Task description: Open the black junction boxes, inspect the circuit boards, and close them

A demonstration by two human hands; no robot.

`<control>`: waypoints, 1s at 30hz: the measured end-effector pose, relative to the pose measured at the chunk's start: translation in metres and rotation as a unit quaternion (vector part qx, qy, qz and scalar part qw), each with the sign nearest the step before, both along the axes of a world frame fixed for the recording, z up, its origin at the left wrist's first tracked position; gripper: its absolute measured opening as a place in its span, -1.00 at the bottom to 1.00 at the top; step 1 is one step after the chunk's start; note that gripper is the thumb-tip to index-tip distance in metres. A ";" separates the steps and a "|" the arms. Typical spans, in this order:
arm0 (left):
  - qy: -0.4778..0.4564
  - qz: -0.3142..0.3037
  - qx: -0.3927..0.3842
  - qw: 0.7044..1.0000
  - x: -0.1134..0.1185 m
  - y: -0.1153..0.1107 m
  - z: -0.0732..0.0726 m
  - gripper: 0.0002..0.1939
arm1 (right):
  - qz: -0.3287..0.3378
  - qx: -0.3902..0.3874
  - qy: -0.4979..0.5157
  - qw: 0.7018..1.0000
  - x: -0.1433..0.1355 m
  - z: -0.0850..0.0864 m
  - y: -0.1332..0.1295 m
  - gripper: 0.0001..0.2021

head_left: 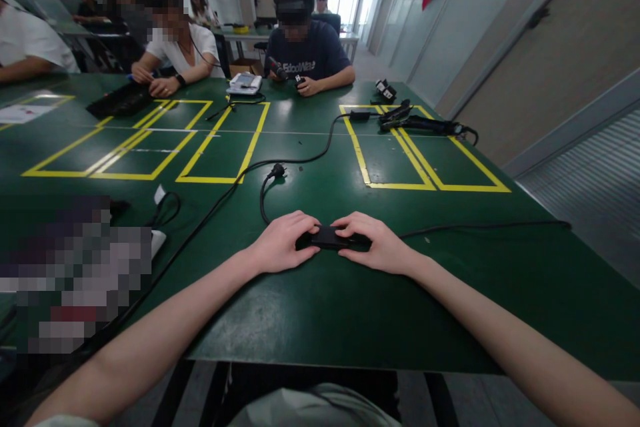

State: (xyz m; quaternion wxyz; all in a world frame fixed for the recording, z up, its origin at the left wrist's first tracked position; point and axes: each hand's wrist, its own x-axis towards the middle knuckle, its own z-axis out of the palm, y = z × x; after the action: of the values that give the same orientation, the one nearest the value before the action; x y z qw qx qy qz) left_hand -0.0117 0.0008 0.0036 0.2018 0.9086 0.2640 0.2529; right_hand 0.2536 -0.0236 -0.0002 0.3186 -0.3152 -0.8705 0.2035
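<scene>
A black power adapter [327,237] lies flat at the near middle of the green table [310,320]. My left hand [284,243] grips its left end between thumb and fingers. On the opposite end, my right hand [377,245] has its thumb and fingers closed around the adapter in the same way. From behind my left hand a short cord curves up to a black plug [279,171]. Another black cable [480,227] runs from my right hand toward the table's right edge. My palms hide both cord ends of the adapter.
Yellow tape [210,180] marks rectangles across the table. A long black cable [220,197] snakes past my left arm to a small black box [360,115]. Dark tool-like gear [425,124] lies at far right. Across the table, a person in a headset [310,47] handles small parts.
</scene>
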 end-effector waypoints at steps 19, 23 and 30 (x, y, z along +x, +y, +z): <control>0.069 0.004 0.102 0.992 0.007 -0.006 0.008 -0.60 | -0.024 0.124 -0.145 0.981 -0.004 0.010 -0.005 -0.68; 0.049 -0.015 0.113 0.992 0.005 -0.004 0.003 -0.61 | -0.030 0.065 -0.084 0.994 -0.005 0.012 -0.008 -0.69; 0.059 0.004 0.144 0.988 0.005 -0.001 0.004 -0.49 | -0.052 -0.193 0.025 0.979 -0.009 0.020 -0.010 -0.77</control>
State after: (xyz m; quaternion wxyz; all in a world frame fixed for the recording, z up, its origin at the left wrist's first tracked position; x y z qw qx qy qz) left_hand -0.0068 0.0001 0.0073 0.0523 0.9404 0.2401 0.2350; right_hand 0.2446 -0.0341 0.0199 0.2832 -0.4103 -0.7890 0.3591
